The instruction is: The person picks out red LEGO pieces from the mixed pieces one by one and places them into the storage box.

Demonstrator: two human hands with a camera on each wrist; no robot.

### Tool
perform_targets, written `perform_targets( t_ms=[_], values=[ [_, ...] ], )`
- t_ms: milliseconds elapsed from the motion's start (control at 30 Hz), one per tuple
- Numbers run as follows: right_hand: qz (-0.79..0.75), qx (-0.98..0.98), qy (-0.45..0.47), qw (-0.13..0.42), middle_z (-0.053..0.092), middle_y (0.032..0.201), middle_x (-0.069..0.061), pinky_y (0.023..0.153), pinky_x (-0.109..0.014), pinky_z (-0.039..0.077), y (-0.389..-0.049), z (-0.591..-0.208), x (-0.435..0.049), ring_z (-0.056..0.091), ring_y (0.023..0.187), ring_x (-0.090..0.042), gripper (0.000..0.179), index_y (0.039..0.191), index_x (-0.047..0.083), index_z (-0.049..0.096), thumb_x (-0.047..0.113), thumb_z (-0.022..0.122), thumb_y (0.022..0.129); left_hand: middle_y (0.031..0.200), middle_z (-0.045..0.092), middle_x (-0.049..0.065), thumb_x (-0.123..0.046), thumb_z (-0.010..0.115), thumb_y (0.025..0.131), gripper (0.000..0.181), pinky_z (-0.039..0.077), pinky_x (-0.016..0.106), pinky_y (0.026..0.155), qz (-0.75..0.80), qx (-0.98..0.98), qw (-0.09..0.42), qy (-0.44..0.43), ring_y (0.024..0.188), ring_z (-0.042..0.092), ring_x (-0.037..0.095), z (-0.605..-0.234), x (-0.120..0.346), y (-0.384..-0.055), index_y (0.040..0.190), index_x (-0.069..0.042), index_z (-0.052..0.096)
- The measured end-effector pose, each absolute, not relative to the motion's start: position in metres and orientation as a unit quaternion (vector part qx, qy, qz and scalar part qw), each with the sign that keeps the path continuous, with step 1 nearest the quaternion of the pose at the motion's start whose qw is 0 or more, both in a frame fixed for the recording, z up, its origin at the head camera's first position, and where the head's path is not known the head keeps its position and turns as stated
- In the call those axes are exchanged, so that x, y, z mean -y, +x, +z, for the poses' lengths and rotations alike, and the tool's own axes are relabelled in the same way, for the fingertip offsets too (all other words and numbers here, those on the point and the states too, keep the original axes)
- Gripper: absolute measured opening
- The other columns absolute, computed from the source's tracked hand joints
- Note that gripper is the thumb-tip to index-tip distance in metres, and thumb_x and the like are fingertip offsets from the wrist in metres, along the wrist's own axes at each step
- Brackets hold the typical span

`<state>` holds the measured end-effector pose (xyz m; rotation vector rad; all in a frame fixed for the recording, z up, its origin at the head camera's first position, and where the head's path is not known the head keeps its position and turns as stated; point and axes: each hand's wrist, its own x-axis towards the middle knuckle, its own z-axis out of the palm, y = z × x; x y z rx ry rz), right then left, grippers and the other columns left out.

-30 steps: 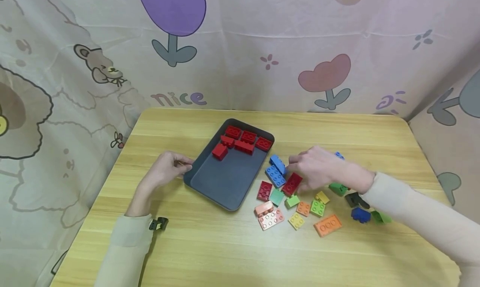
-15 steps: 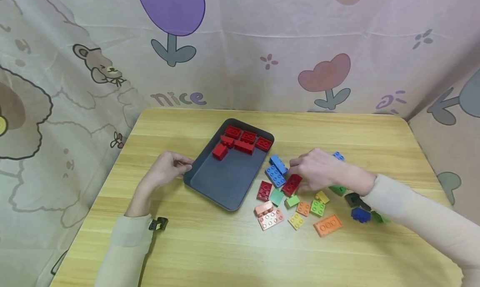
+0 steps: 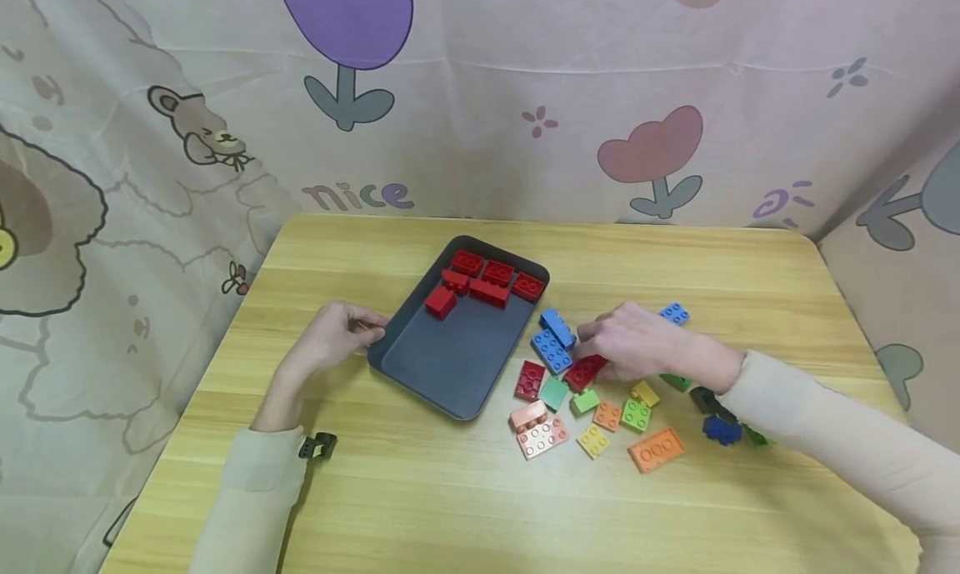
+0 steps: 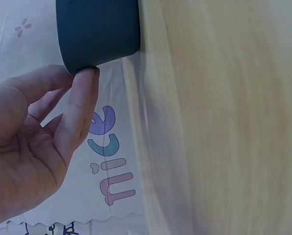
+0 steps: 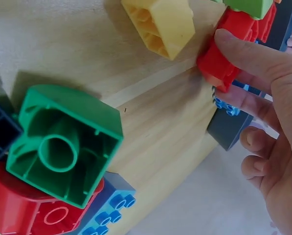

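Note:
My left hand (image 3: 333, 336) pinches the near-left corner of a dark grey tray (image 3: 397, 391) between thumb and fingers; the left wrist view shows its fingertips against the tray's outer corner (image 4: 99, 36). Several red bricks (image 3: 489, 293) lie toward the tray's far end. To the right of the tray, my right hand (image 3: 628, 341) has thumb and fingers on the two sides of a red toy brick (image 3: 581, 376), which the right wrist view shows between them (image 5: 218, 63). The hand covers part of that brick. Two blue bricks (image 3: 551, 351) lie right beside its fingertips.
Around the right hand lie a second red brick (image 3: 529, 381), pink bricks (image 3: 543, 438), an orange brick (image 3: 656, 450) and a yellow brick (image 3: 593, 441). Beneath the right forearm are dark blue (image 3: 722, 430) and green bricks (image 5: 65, 142). A patterned cloth (image 3: 480, 99) hangs behind the table.
My right hand has shifted slightly down and now covers more of the red brick, which lies flatter. The left hand and tray stay where they were.

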<state>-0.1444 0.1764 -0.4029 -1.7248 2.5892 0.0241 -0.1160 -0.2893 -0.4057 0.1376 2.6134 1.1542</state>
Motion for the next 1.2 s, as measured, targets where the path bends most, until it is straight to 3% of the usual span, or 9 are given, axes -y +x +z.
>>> perform_targets(
  t_ms=[333,1200],
  values=[
    [0.023,-0.83,-0.557,0.009,0.062,0.08,0.01,0.047,-0.014,0.02,-0.1444,-0.404,-0.1768,0.038,0.059,-0.002,0.037,0.111,0.025,0.082,0.042,0.092,0.079,0.112,0.076,0.026,-0.001,0.068,0.1,0.023,0.067,0.026,0.07,0.398,-0.905,0.144,0.044,0.086,0.074,0.02,-0.406,0.2899,-0.1163,0.119,0.007,0.076],
    [0.011,-0.846,-0.533,0.017,0.066,0.082,0.008,0.049,-0.011,0.033,-0.1429,-0.396,-0.1848,0.043,0.059,0.0,0.038,0.114,0.024,0.081,0.039,0.091,0.081,0.114,0.076,0.027,0.0,0.068,0.1,0.023,0.067,0.026,0.07,0.407,-0.901,0.143,0.046,0.086,0.075,0.02,-0.4065,0.2894,-0.1164,0.12,0.008,0.075]
  ],
)
